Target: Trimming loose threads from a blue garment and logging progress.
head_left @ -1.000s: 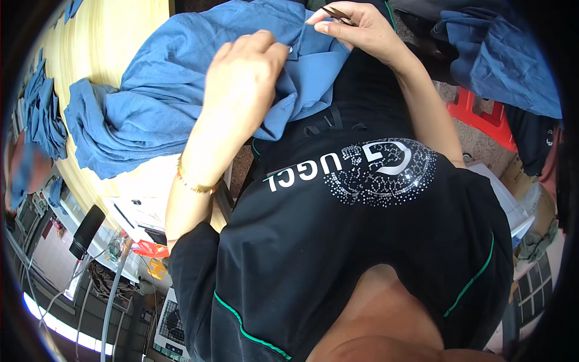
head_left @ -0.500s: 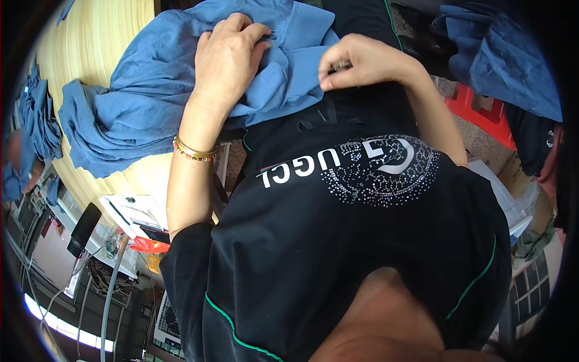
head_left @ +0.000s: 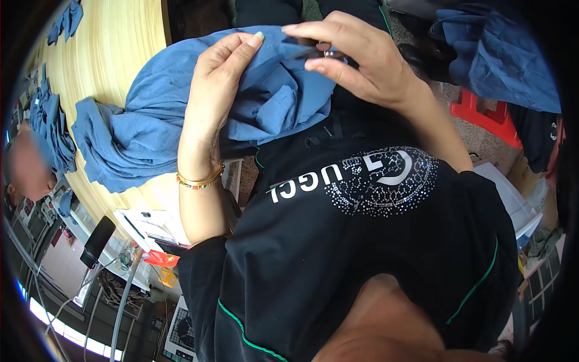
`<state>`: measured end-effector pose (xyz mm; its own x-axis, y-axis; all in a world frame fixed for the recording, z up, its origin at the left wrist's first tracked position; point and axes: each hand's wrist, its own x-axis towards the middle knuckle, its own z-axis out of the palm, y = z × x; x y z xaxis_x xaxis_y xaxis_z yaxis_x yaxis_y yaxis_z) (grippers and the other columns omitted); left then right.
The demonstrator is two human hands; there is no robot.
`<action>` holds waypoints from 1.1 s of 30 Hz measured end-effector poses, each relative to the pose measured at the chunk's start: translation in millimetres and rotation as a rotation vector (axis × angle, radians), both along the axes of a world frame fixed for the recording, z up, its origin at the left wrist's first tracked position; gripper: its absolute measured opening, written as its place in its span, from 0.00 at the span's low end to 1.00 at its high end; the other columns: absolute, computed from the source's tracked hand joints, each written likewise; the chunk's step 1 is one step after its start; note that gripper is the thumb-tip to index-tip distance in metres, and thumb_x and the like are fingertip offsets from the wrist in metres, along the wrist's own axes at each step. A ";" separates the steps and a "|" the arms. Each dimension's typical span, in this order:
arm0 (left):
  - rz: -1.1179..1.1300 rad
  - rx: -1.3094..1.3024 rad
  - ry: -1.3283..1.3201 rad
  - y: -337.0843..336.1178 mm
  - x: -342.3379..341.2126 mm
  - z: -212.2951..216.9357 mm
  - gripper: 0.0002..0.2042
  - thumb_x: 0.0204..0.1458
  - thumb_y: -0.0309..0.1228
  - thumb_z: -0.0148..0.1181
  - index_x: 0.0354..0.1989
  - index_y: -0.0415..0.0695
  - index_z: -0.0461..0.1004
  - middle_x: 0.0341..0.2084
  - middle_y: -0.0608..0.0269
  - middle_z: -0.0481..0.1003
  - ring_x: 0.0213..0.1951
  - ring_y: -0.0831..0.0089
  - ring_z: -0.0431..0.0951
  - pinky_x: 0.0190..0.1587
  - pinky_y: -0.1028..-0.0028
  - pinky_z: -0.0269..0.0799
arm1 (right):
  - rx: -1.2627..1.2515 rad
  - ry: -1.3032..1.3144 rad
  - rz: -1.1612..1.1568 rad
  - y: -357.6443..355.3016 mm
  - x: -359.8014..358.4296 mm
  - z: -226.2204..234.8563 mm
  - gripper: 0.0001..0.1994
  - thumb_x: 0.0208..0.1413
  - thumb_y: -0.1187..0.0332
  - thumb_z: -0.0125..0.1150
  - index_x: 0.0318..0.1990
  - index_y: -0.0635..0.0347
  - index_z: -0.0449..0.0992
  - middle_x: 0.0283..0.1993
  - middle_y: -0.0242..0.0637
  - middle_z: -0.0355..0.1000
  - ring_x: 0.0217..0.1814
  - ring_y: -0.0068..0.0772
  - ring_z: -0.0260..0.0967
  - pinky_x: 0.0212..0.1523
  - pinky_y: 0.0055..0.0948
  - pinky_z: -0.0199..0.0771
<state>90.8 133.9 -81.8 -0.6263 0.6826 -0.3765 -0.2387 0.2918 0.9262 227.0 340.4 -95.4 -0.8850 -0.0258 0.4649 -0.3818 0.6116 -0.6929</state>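
Blue garment (head_left: 163, 90), partly on the pale wood-grain surface (head_left: 111, 60), is pinched in the left hand (head_left: 222, 69) while the right hand (head_left: 368, 57) grips small dark thread snips (head_left: 324, 46).

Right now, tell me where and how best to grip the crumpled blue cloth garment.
Probably pinch the garment's loose left end, coming from the left: raised folds lie bunched on the pale wood-grain tabletop, clear of the left hand and the small dark snips in the right hand.
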 end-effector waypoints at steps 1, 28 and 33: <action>-0.023 -0.017 0.029 -2.3 -3.2 -1.9 0.11 0.67 0.34 0.59 0.41 0.38 0.82 0.30 0.78 0.77 0.33 0.90 0.70 0.38 0.87 0.65 | -0.055 -0.031 0.019 -4.5 2.0 -0.5 0.24 0.57 0.70 0.69 0.61 0.60 0.76 0.38 0.36 0.73 0.35 0.29 0.70 0.38 0.27 0.73; 0.066 0.158 -0.165 -14.2 0.8 0.3 0.13 0.66 0.35 0.61 0.46 0.37 0.83 0.35 0.69 0.83 0.37 0.86 0.78 0.43 0.85 0.71 | 0.227 -0.041 -0.079 -14.8 -19.1 28.3 0.13 0.54 0.66 0.72 0.46 0.57 0.81 0.37 0.37 0.74 0.36 0.43 0.74 0.35 0.35 0.75; 0.024 0.188 -0.169 -13.3 -2.2 2.6 0.13 0.66 0.36 0.60 0.46 0.38 0.83 0.36 0.69 0.83 0.38 0.86 0.78 0.43 0.85 0.72 | -0.130 -0.171 0.085 -5.0 -23.0 3.7 0.15 0.58 0.69 0.71 0.52 0.60 0.81 0.36 0.31 0.73 0.36 0.21 0.69 0.34 0.22 0.68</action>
